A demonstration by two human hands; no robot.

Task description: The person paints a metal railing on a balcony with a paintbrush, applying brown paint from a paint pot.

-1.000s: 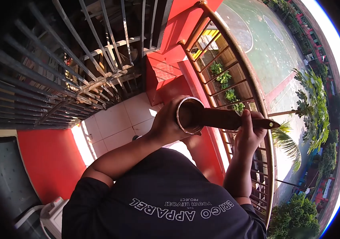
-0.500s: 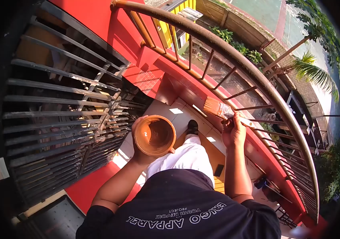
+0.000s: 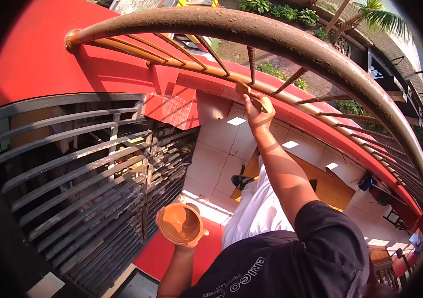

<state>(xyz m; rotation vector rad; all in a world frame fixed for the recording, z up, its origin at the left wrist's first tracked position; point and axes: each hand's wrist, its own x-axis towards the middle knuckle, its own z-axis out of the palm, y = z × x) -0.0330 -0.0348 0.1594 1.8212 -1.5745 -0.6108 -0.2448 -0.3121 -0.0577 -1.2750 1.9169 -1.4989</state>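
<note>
My left hand (image 3: 187, 245) is closed around a round orange-brown bowl (image 3: 178, 224), its mouth facing up and some orange-brown liquid inside. My right hand (image 3: 261, 114) stretches forward, fingers closed on the handle of a paintbrush (image 3: 242, 90). The brush's tip is right at the lower orange-brown rail (image 3: 211, 70) of a curved railing, just above the red ledge. Over that runs the thick brown top handrail (image 3: 251, 22), joined by thin ribbed bars. The bristles are partly hidden by the hand's angle.
Black metal slats (image 3: 77, 164) fill the left side. A red wall (image 3: 37, 64) meets the railing at upper left. Below lie pale floor tiles (image 3: 216, 161) and a wooden bench-like surface (image 3: 330, 191). Plants (image 3: 271, 9) and a palm stand outside beyond the railing.
My right hand has reached forward with the paintbrush to the lower rail. My left hand and the bowl sit lower in view. The view has turned and moved closer to the railing.
</note>
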